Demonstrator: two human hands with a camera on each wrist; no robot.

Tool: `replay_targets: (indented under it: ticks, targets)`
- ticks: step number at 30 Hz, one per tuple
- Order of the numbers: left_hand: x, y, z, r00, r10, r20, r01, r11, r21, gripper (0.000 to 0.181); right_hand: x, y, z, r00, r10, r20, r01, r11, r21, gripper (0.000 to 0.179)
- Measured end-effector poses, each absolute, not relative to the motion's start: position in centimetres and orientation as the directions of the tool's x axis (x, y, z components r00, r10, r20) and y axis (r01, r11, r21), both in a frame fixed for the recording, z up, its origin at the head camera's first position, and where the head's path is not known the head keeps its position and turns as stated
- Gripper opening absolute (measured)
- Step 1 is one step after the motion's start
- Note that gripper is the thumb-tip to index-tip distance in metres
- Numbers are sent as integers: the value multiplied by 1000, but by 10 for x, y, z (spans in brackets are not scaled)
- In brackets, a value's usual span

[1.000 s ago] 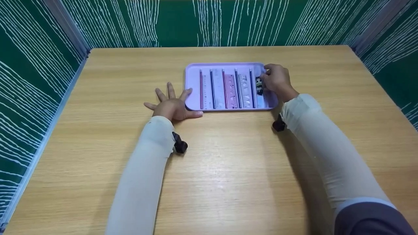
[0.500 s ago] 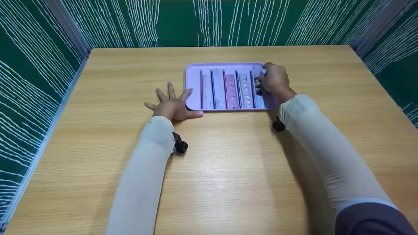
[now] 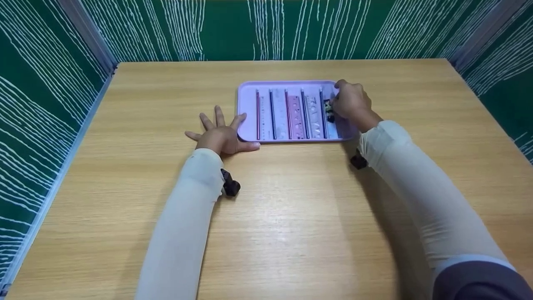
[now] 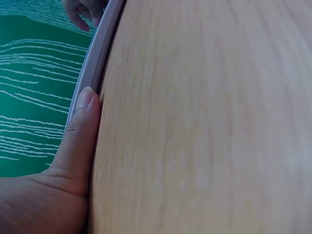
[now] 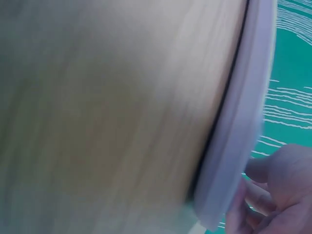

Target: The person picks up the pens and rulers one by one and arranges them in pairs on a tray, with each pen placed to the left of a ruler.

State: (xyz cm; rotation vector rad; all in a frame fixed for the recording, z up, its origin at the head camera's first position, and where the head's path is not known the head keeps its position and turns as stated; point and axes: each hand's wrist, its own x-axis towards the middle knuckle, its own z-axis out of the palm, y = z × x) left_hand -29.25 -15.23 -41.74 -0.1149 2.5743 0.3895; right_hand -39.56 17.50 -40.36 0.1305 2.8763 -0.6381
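Observation:
A lilac tray (image 3: 248, 98) holds several pencils (image 3: 258, 116) and rulers (image 3: 296, 118), laid side by side in alternation. My left hand (image 3: 220, 137) is spread flat at the tray's near left corner, its index finger over the left rim. In the left wrist view, the thumb (image 4: 80, 131) presses along the tray's front wall (image 4: 105, 44). At the tray's right end, my right hand (image 3: 354, 102) pinches the last ruler (image 3: 330, 112), which has a dark cartoon print and a light blue lower end. Part of that ruler is hidden by the fingers. Curled fingers show beside the tray's side (image 5: 239, 117) in the right wrist view.
The tray lies toward the far side of a wooden table (image 3: 275, 216). Green panels with white streaks (image 3: 227, 31) stand along the back and both sides. A black wrist camera (image 3: 231, 187) hangs from the left sleeve, another (image 3: 358, 161) from the right.
My right hand has shifted slightly left, and the cartoon-print ruler has moved a little left with it, closer to the last pencil. The left hand holds its place on the tray.

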Motion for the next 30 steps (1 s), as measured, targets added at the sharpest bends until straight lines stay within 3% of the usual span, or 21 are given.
replay_targets:
  ticks: [21,30]
  targets:
    - [-291,-155,-419,-861,-10,-509,-165,951,261,114,-389,177,-403,-976,-26,-215,78,884,-461,60]
    - [-294,-157,-420,-876,-8,-482,-167,943,287,114,-386,188,-399,-989,-61,-132,17,853,-522,53]
